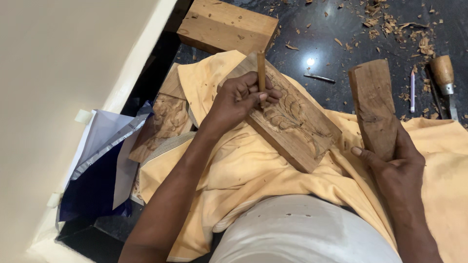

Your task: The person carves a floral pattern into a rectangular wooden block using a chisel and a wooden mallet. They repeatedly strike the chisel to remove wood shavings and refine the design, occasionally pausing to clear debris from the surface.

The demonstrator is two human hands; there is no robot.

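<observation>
My left hand grips a thin wooden-handled chisel, held upright with its tip on a carved wooden plank. The plank shows a floral relief and lies tilted on yellow cloth over my lap. My right hand holds a rough wooden mallet block upright, raised to the right of the plank and apart from the chisel.
A thick wooden block lies on the dark floor beyond the plank. Wood shavings are scattered at the top right. A second chisel, a white pencil and a small metal blade lie there. Another carved piece and papers sit left, by a cream wall.
</observation>
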